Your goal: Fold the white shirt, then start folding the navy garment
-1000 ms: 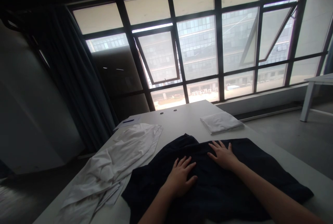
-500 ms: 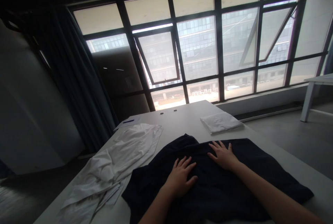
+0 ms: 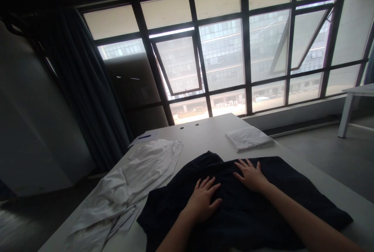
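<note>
window: a wide steel-framed window (image 3: pixel 222 49) fills the far wall, with two top-hung casements (image 3: pixel 178 64) tilted open and a multi-storey glass-fronted building beyond.
curtain: a dark floor-length curtain (image 3: pixel 87 88) hangs in folds at the window's left end.
floor: grey polished concrete floor (image 3: pixel 321 158) runs along the right side of the work table.
side table: a white side table (image 3: pixel 356 92) stands near the window at the far right, partly cut off by the frame.
work table: a long white table (image 3: pixel 204 131) runs from the person toward the window, with two small round holes near its far end.
dark garment: a navy or black garment (image 3: pixel 277 189) lies spread but rumpled on the near end of the work table, beneath both hands.
crumpled cloth: a white crumpled garment (image 3: pixel 125 181) lies left of the dark garment, its edge touching or just beside it.
folded cloth: a folded white cloth (image 3: pixel 248 138) sits flat beyond the dark garment, toward the right edge of the table.
paper: a sheet of paper (image 3: pixel 143 137) lies at the table's far left, with a blue pen (image 3: pixel 144 136) on it.
left hand: the left hand (image 3: pixel 202 200) lies palm down on the dark garment, fingers loosely spread and released, grasping nothing.
right hand: the right hand (image 3: pixel 251 176) lies palm down farther along the garment, fingers splayed and unclenched, also grasping nothing.
</note>
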The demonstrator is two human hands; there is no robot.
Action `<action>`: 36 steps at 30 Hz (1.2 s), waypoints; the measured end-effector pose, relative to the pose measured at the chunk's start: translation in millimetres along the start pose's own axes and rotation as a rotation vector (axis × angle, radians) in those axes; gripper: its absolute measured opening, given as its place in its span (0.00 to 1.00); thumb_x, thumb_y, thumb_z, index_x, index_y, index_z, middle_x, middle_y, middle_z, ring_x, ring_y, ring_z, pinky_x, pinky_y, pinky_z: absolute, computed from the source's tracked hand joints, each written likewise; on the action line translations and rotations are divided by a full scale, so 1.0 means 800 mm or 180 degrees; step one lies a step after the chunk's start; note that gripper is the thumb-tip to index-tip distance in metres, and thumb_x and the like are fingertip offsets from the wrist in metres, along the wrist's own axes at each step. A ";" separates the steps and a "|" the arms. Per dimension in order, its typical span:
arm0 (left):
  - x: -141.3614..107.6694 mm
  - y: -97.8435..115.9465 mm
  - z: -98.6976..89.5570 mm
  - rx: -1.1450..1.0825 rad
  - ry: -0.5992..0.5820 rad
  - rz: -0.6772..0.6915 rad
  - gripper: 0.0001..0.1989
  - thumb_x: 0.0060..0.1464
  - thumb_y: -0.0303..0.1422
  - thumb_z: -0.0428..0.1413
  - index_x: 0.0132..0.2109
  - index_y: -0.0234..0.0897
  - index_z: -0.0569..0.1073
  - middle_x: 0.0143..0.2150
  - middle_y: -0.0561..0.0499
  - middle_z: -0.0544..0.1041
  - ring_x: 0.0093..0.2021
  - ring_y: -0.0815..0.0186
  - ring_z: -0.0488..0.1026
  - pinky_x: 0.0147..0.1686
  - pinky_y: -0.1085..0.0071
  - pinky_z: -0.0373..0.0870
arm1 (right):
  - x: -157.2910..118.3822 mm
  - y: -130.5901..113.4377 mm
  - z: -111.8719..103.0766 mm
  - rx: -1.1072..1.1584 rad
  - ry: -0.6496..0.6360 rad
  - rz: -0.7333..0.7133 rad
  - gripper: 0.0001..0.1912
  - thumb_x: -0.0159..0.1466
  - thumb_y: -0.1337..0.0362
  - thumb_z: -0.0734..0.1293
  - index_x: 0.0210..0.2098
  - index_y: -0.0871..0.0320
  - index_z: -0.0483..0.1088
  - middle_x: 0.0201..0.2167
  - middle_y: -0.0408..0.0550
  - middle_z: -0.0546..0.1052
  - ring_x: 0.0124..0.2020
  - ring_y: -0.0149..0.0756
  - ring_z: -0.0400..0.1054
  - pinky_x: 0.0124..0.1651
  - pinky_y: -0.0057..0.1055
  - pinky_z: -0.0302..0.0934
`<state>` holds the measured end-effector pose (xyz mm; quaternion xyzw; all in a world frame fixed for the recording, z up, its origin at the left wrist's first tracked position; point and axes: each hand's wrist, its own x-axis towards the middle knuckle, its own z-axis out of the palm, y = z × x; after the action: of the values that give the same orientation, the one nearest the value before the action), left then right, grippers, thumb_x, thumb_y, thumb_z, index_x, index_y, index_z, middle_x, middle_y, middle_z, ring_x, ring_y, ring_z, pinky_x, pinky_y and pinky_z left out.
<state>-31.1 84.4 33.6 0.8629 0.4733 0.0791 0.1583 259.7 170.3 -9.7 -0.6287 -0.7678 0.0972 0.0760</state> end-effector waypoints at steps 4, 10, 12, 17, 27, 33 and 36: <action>-0.002 0.003 -0.003 0.0008 -0.0006 -0.0009 0.30 0.67 0.53 0.49 0.72 0.57 0.59 0.77 0.54 0.52 0.76 0.51 0.44 0.72 0.43 0.36 | -0.001 -0.001 -0.001 -0.0011 0.0013 -0.0004 0.39 0.69 0.38 0.52 0.72 0.50 0.54 0.76 0.48 0.50 0.75 0.63 0.36 0.65 0.79 0.25; -0.001 0.001 -0.002 0.0021 -0.0005 -0.0006 0.30 0.67 0.54 0.48 0.72 0.57 0.59 0.77 0.54 0.51 0.76 0.50 0.44 0.72 0.43 0.36 | -0.002 -0.002 -0.002 -0.0022 0.0017 -0.0011 0.39 0.69 0.38 0.51 0.72 0.48 0.55 0.76 0.49 0.50 0.75 0.64 0.36 0.65 0.79 0.26; -0.001 -0.001 -0.001 0.0030 -0.0004 0.0001 0.30 0.67 0.54 0.48 0.72 0.56 0.59 0.77 0.54 0.51 0.76 0.50 0.44 0.72 0.43 0.36 | -0.001 -0.001 -0.002 -0.0024 0.0009 -0.0007 0.39 0.69 0.38 0.52 0.72 0.49 0.54 0.76 0.49 0.50 0.75 0.64 0.36 0.65 0.79 0.25; -0.001 -0.001 0.000 0.0011 -0.0003 0.0006 0.31 0.67 0.54 0.48 0.72 0.56 0.58 0.77 0.54 0.52 0.76 0.50 0.44 0.72 0.43 0.36 | 0.000 0.000 0.000 -0.0017 -0.0007 0.0005 0.39 0.68 0.37 0.52 0.72 0.49 0.54 0.76 0.48 0.50 0.75 0.63 0.36 0.65 0.79 0.25; 0.000 0.002 -0.002 0.0013 0.0003 0.0009 0.30 0.67 0.53 0.49 0.72 0.56 0.59 0.77 0.53 0.52 0.76 0.51 0.45 0.72 0.43 0.36 | 0.002 0.002 0.003 -0.0045 0.0000 -0.0004 0.38 0.69 0.38 0.52 0.72 0.48 0.54 0.76 0.49 0.50 0.75 0.64 0.35 0.65 0.79 0.25; 0.000 0.004 -0.002 0.0044 0.0006 -0.0029 0.30 0.67 0.53 0.50 0.72 0.57 0.60 0.76 0.54 0.52 0.76 0.51 0.45 0.72 0.42 0.37 | 0.001 0.002 0.002 -0.0038 0.0012 -0.0010 0.39 0.69 0.38 0.52 0.73 0.48 0.54 0.76 0.49 0.50 0.75 0.64 0.35 0.65 0.79 0.24; 0.000 0.004 -0.002 0.0039 -0.0006 -0.0022 0.30 0.67 0.53 0.50 0.72 0.57 0.59 0.76 0.54 0.52 0.76 0.51 0.45 0.72 0.42 0.36 | 0.002 0.002 0.002 -0.0048 0.0000 -0.0002 0.38 0.69 0.38 0.52 0.73 0.48 0.54 0.76 0.49 0.50 0.75 0.64 0.35 0.65 0.79 0.24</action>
<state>-29.1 82.8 36.0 0.8623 0.4767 0.0748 0.1537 260.5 171.7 -12.0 -0.6290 -0.7687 0.0914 0.0713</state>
